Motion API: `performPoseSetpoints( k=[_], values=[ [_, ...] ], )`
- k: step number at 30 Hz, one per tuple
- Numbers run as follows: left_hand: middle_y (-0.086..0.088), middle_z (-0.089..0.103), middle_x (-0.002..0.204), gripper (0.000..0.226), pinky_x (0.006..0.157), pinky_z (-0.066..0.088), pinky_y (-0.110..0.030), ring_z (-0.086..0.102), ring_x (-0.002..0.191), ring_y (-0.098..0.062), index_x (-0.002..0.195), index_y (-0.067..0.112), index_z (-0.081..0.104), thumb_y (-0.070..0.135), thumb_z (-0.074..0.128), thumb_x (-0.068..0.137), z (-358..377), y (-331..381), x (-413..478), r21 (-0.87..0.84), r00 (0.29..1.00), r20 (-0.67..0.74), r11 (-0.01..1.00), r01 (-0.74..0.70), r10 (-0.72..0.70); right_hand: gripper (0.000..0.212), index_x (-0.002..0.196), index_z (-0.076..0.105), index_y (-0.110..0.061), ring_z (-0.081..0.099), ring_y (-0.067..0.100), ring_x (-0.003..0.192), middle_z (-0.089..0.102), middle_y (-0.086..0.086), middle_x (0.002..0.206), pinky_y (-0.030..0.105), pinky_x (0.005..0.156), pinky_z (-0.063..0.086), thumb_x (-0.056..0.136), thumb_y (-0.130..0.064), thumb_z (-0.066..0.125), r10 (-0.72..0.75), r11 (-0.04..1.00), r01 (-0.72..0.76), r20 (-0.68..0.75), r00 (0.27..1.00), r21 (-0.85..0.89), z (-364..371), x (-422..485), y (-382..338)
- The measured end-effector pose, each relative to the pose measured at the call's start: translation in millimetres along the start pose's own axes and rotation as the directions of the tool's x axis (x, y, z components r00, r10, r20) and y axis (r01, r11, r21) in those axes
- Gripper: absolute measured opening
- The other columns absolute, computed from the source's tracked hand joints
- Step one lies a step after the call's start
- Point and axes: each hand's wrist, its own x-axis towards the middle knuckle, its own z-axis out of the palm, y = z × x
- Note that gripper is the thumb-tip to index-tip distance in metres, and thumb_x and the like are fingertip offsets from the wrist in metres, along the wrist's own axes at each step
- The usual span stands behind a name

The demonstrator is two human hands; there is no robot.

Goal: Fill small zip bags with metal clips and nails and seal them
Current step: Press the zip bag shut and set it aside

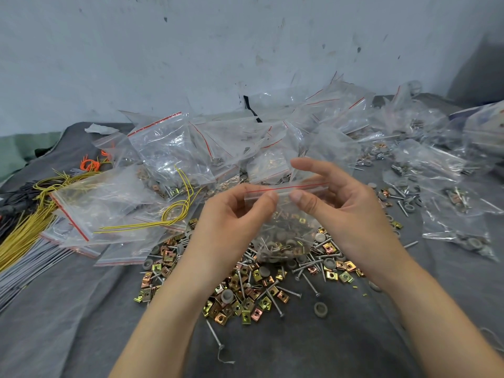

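pinching filled zip bag (286,236) at its top strip (289,188), left hand (234,214) and right hand (338,208) thumbs nearly touching mid-strip; strip lying crosswise, right end possibly unsealed.

Yellow wires (24,233), orange ties (91,164), grey cloth (68,309), scuffed wall (191,50)

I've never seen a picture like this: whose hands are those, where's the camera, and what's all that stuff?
There is no machine here. A camera on a person's head looks down at their two hands. The left hand and right hand pinch the top strip of a small clear bag with metal bits inside. Below it, on a grey cloth, lies a pile of clips and nails. Behind are many more bags, and yellow wires lie on the left.
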Motion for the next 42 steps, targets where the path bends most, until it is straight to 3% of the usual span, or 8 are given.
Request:
performPoseSetpoints(
  k=[5, 10, 14, 23, 26, 29, 36, 42],
  values=[
    [0.005, 0.074, 0.077, 0.017, 0.063, 0.046, -0.009, 0.066, 0.071, -0.001, 0.091, 0.023, 0.073, 0.037, 0.065, 0.086, 1.7, 1.6, -2.1, -0.046, 0.998, 0.06, 0.999, -0.014, 0.017, 0.041, 0.126, 0.065, -0.034, 0.069, 0.004, 0.083, 0.073, -0.009, 0.093, 0.013, 0.072, 0.052, 0.088, -0.02, 0.072, -0.001, 1.0, 0.001, 0.023, 1.0, 0.005, 3.3, -0.9, -0.1],
    [0.005, 0.075, 0.081, 0.018, 0.067, 0.048, -0.013, 0.067, 0.075, -0.004, 0.089, 0.029, 0.074, 0.043, 0.067, 0.081, 1.0, 0.1, -1.5, -0.043, 0.999, 0.033, 0.999, -0.022, 0.024, 0.028, 0.113, 0.07, -0.031, 0.069, 0.027, 0.097, 0.075, 0.003, 0.1, 0.03, 0.086, 0.058, 0.085, -0.033, 0.07, 0.085, 0.996, -0.085, 0.027, 0.996, 0.004, 2.8, -1.3, 3.5],
    [0.011, 0.075, 0.078, 0.019, 0.065, 0.045, -0.009, 0.066, 0.073, 0.0, 0.087, 0.026, 0.075, 0.042, 0.068, 0.081, 0.7, 0.0, -0.3, -0.024, 0.999, -0.014, 0.999, -0.048, 0.048, 0.019, 0.1, 0.074, -0.023, 0.071, 0.021, 0.095, 0.077, -0.002, 0.098, 0.02, 0.079, 0.056, 0.084, -0.034, 0.069, 0.091, 0.996, -0.092, 0.029, 0.995, 0.018, 3.2, -0.8, 4.1],
    [0.008, 0.076, 0.084, 0.02, 0.071, 0.049, -0.012, 0.07, 0.08, -0.005, 0.09, 0.026, 0.076, 0.042, 0.067, 0.083, -0.5, -1.1, -0.7, -0.003, 0.999, -0.004, 0.999, -0.043, 0.043, 0.019, 0.1, 0.077, -0.025, 0.071, 0.024, 0.099, 0.077, -0.003, 0.099, 0.032, 0.09, 0.057, 0.085, -0.035, 0.07, 0.095, 0.995, -0.095, 0.035, 0.995, -0.018, 1.4, -1.4, 4.1],
    [0.007, 0.076, 0.083, 0.015, 0.069, 0.048, -0.011, 0.069, 0.077, -0.004, 0.088, 0.026, 0.076, 0.038, 0.068, 0.084, -0.1, 0.4, -1.4, -0.024, 0.999, 0.01, 0.999, -0.038, 0.038, 0.016, 0.097, 0.077, -0.025, 0.071, 0.023, 0.096, 0.078, -0.004, 0.097, 0.028, 0.081, 0.058, 0.086, -0.032, 0.07, 0.088, 0.996, -0.088, 0.031, 0.996, -0.009, 2.8, -1.9, 2.0],
    [0.007, 0.074, 0.077, 0.009, 0.063, 0.046, -0.01, 0.065, 0.068, -0.001, 0.085, 0.027, 0.076, 0.03, 0.068, 0.089, 0.5, 2.1, -1.9, -0.019, 0.999, 0.016, 0.999, -0.038, 0.038, 0.013, 0.095, 0.078, -0.027, 0.069, 0.029, 0.092, 0.078, -0.002, 0.095, 0.036, 0.082, 0.056, 0.086, -0.032, 0.07, 0.081, 0.997, -0.081, 0.033, 0.996, -0.016, 3.4, -2.7, 2.0],
    [0.012, 0.075, 0.083, 0.007, 0.066, 0.048, -0.011, 0.068, 0.075, 0.0, 0.09, 0.027, 0.075, 0.031, 0.069, 0.089, 2.3, 6.4, -4.6, 0.031, 0.997, 0.027, 0.997, -0.069, 0.068, 0.015, 0.097, 0.076, -0.028, 0.069, 0.014, 0.08, 0.077, -0.002, 0.091, 0.024, 0.075, 0.055, 0.087, -0.036, 0.068, 0.082, 0.996, -0.081, 0.038, 0.996, -0.037, 3.7, -3.0, 3.3],
    [0.014, 0.072, 0.074, 0.009, 0.06, 0.047, -0.009, 0.064, 0.067, 0.002, 0.083, 0.026, 0.072, 0.02, 0.071, 0.089, 0.7, 4.4, -3.7, 0.015, 0.994, -0.033, 0.995, -0.102, 0.102, 0.014, 0.096, 0.074, -0.022, 0.07, 0.021, 0.085, 0.075, 0.007, 0.094, 0.022, 0.075, 0.057, 0.087, -0.032, 0.069, 0.072, 0.997, -0.072, 0.008, 0.997, 0.003, 1.2, -2.2, 4.5]
  ],
)
